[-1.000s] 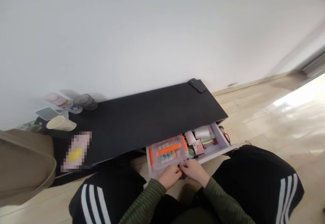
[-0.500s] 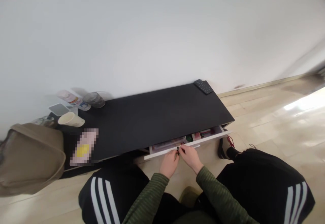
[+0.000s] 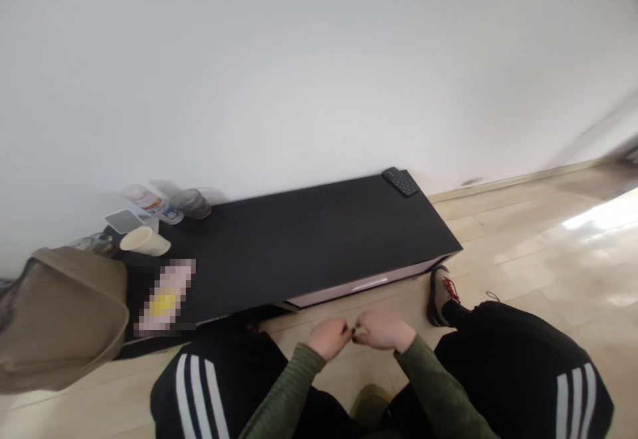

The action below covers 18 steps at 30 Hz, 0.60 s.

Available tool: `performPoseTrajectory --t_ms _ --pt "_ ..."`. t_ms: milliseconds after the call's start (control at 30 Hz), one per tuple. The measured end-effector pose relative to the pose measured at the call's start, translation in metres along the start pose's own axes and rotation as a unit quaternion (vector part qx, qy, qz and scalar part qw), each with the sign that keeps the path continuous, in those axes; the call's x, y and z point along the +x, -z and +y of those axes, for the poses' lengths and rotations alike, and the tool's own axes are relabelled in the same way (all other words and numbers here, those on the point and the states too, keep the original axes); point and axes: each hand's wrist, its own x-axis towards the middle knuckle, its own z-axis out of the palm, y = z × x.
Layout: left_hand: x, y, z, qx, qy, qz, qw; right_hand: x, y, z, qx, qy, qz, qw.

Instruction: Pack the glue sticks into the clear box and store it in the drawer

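Note:
My left hand point(image 3: 329, 338) and my right hand point(image 3: 383, 330) are close together over the floor, just in front of the low black cabinet point(image 3: 319, 226). The fingers of both are curled into a pinch. Between the fingertips, against my right hand, is a small dark object point(image 3: 354, 337), too small to name. Whether my left fingers grip anything cannot be made out. Beyond the hands, the pale drawer point(image 3: 343, 291) sits pushed into the cabinet, with a white handle point(image 3: 369, 283) on its front. Neither hand touches it.
A paper cup point(image 3: 145, 242), a spray can point(image 3: 152, 203), a grey jar point(image 3: 191, 204) and a blurred pink item point(image 3: 167, 296) stand or lie on the left. A brown bag point(image 3: 64, 319) covers that end. A black keyboard point(image 3: 401, 181) lies at the far right corner.
The drawer, which was pulled out with its contents showing, is now pushed in. Both hands have come back from its front edge, lower in view, fingertips still close together.

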Motion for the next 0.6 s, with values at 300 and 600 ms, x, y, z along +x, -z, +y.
performPoseTrajectory --t_ms 300,600 --pt "-0.078 0.049 0.032 -0.694 -0.409 0.065 0.589 -0.074 0.067 -0.037 0.645 0.431 0.088 0.626" --pt "-0.020 0.041 0.029 -0.806 -0.330 0.154 0.467 -0.003 0.042 -0.009 0.852 0.278 0.064 0.439"
